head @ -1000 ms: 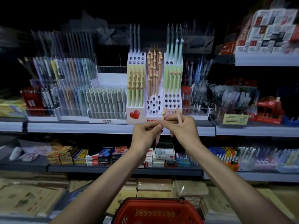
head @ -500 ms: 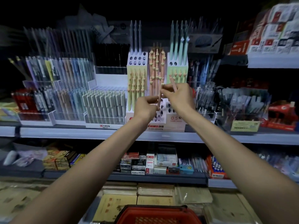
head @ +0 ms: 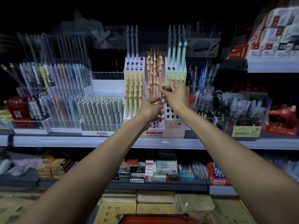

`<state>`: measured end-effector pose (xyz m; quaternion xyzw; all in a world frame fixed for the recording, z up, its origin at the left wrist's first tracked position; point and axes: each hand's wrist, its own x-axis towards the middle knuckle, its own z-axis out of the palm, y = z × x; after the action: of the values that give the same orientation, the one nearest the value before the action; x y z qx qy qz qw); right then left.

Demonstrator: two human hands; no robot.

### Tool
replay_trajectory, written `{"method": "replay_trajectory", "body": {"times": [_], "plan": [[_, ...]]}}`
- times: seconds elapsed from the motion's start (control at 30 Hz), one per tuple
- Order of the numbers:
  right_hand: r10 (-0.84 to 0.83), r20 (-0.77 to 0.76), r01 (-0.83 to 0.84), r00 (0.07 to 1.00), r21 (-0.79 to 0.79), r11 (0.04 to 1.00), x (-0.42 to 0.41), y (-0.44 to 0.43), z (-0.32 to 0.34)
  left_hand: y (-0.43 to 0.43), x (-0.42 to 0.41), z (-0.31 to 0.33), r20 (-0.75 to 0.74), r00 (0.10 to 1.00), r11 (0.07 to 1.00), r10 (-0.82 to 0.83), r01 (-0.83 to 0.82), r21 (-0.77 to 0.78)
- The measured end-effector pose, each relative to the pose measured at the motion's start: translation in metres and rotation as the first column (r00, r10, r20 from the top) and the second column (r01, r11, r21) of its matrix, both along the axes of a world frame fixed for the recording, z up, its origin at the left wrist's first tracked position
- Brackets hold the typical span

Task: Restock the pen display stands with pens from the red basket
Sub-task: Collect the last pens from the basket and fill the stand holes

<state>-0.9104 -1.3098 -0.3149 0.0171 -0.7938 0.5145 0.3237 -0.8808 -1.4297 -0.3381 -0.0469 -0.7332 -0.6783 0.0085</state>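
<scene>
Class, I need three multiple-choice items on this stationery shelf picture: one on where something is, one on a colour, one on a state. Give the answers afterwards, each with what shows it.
1. Where is the red basket?
A. On the top shelf
B. At the bottom edge of the view, below the arms
C. Hanging from the left hand

2. What colour are the pens in the middle column of the display stand?
A. Peach
B. Black
C. Purple

3. What is the right hand doing?
A. Resting flat on the shelf
B. Hanging empty at the side
C. Gripping a peach pen in front of the stand

Answers:
1 B: only its red rim shows, low and centre.
2 A: the peach pens stand between the yellow-green column on the left and the mint one on the right.
3 C: the fingers close round the pen, which sticks up above the hand.
</scene>
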Motion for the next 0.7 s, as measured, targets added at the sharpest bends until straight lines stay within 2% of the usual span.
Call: {"method": "replay_trajectory", "body": {"times": [0.2, 0.7], "plan": [[-0.050, 0.053, 0.050, 0.997, -0.014, 0.999, -0.008, -0.005, -0.015, 0.002, -0.006, -0.014, 0.048, 0.999, 1.000, 0.005, -0.005, 0.009], [-0.186, 0.047, 0.175, 0.981, 0.181, 0.968, -0.011, -0.016, -0.018, 0.002, -0.007, -0.027, 0.047, 0.998, 0.998, -0.034, 0.037, -0.050]]}}
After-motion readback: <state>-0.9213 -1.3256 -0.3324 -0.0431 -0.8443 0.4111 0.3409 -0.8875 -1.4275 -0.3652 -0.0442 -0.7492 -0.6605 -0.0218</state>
